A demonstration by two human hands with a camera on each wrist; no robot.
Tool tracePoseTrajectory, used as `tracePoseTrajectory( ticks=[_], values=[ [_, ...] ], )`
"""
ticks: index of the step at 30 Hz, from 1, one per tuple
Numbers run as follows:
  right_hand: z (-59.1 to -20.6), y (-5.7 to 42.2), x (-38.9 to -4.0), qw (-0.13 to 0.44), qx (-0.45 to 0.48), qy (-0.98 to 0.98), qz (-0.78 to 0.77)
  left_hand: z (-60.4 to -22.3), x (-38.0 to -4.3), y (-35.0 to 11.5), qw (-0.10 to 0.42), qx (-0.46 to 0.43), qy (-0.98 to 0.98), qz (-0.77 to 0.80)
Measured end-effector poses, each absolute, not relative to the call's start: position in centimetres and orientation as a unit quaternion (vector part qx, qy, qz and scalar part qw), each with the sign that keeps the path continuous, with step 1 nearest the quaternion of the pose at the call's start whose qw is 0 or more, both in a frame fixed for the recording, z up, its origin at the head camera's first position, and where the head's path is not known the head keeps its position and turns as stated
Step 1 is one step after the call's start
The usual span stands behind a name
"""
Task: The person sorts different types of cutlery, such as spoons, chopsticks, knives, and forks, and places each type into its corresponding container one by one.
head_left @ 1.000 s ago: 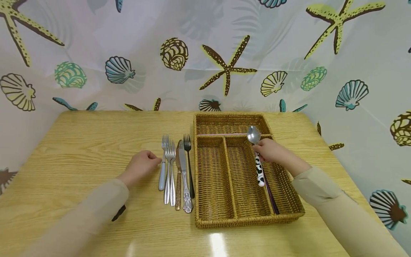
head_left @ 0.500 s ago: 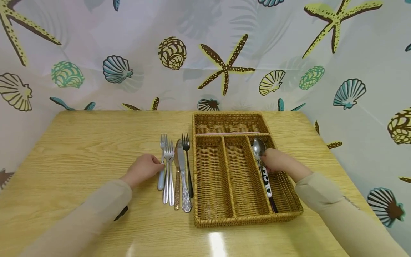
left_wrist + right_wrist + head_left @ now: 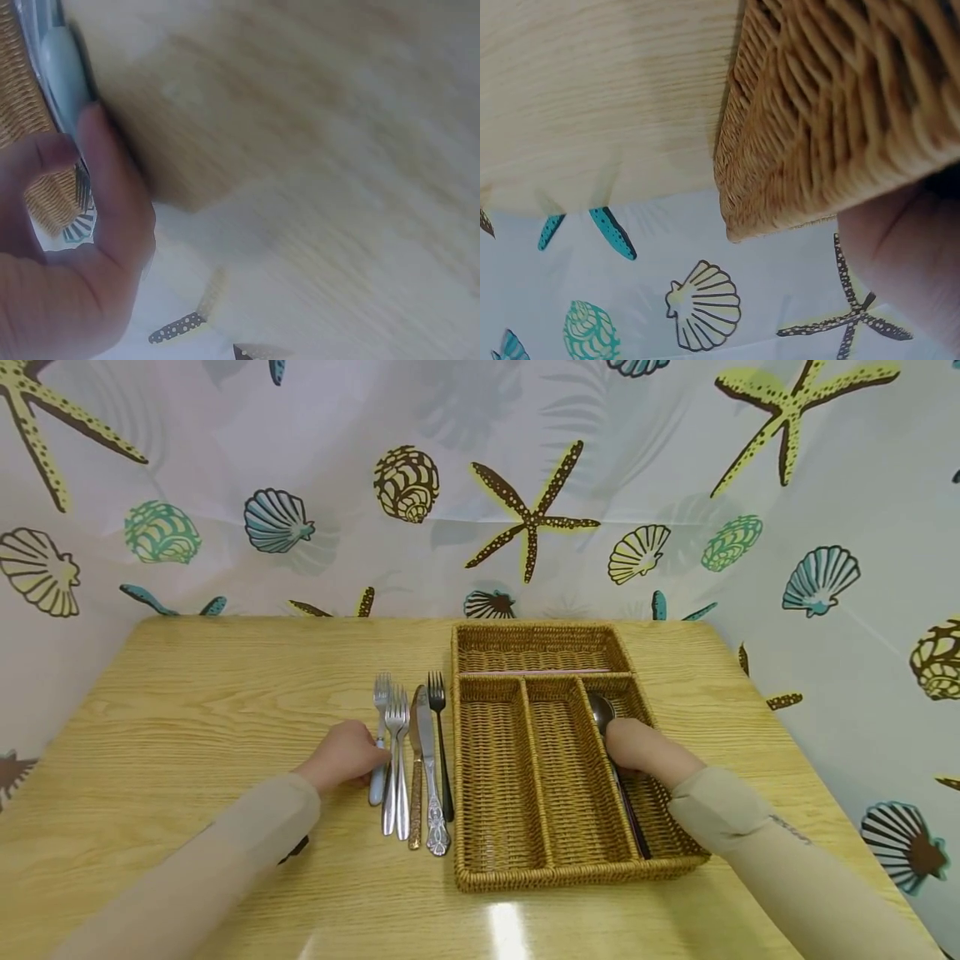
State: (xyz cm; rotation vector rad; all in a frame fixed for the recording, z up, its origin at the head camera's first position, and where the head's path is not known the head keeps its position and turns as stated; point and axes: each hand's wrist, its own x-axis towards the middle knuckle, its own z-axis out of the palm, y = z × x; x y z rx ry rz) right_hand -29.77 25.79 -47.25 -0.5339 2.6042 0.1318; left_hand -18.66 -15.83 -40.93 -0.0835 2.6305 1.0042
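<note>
My left hand (image 3: 348, 756) pinches the pale blue handle of a fork (image 3: 379, 777) on the table; in the left wrist view, thumb and forefinger meet at that blue handle (image 3: 66, 71). To its right lie two silver forks (image 3: 397, 760), a knife with a bronze-coloured handle (image 3: 416, 793), a silver knife with an ornate handle (image 3: 435, 802) and a black fork (image 3: 442, 752). My right hand (image 3: 637, 747) is down in the basket's right compartment, curled over the cow-print spoon, which it hides. A spoon bowl (image 3: 602, 710) and a dark purple handle (image 3: 636, 827) show beside it.
The wicker cutlery basket (image 3: 540, 878) has three long compartments and one across the back; a thin pink item (image 3: 540, 672) shows along the back divider. Its side wall (image 3: 832, 112) stands close to my right hand. A shell-print cloth (image 3: 337, 560) hangs behind the table.
My right hand has carried the cow-print spoon rightward and down into the right compartment, where its handle vanished from sight. My left hand has moved right onto the blue-handled fork.
</note>
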Motion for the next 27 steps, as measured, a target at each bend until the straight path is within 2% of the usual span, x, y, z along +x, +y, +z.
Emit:
tracePoseTrajectory(
  ticks=[5,6,10,13,20,27],
  values=[
    [-42.0,22.7,-26.4,0.215,-0.148,0.965,0.027,-40.7,-18.7,-15.6,0.155,-0.021,0.934,0.32],
    [-40.4,21.7,-25.7,0.227,-0.122,0.966,0.022,-40.6,-18.7,-15.5,0.155,-0.02,0.936,0.315],
    [-37.8,20.7,-24.6,0.195,-0.111,0.974,-0.013,-40.5,-18.9,-15.5,0.158,-0.016,0.943,0.292],
    [-37.1,20.7,-24.5,0.185,-0.109,0.976,-0.031,-40.5,-18.9,-15.8,0.157,-0.02,0.946,0.284],
    [-36.0,20.7,-24.7,0.204,-0.086,0.973,-0.065,-40.3,-18.9,-16.4,0.152,-0.025,0.943,0.295],
    [-34.9,20.3,-24.6,0.207,-0.087,0.971,-0.077,-39.2,-18.7,-16.3,0.153,-0.048,0.917,0.365]
  ],
)
